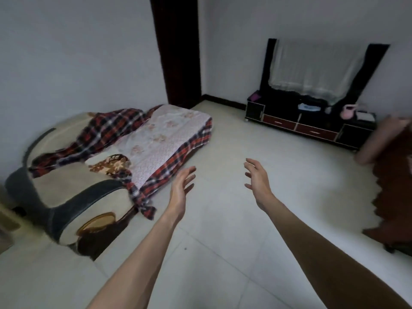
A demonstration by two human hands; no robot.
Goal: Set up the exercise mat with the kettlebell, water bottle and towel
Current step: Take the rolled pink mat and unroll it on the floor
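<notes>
A pink kettlebell stands on the right part of a low black TV cabinet against the far wall. A light blue folded cloth, maybe the towel, lies on the cabinet's middle. I see no mat and no water bottle. My left hand and my right hand are stretched out over the white tiled floor, palms facing each other, fingers spread, holding nothing. Both are far from the cabinet.
A sofa covered with plaid and floral blankets fills the left. A dark doorway is at the back. Dark wooden furniture stands at the right edge. White tiled floor lies between them.
</notes>
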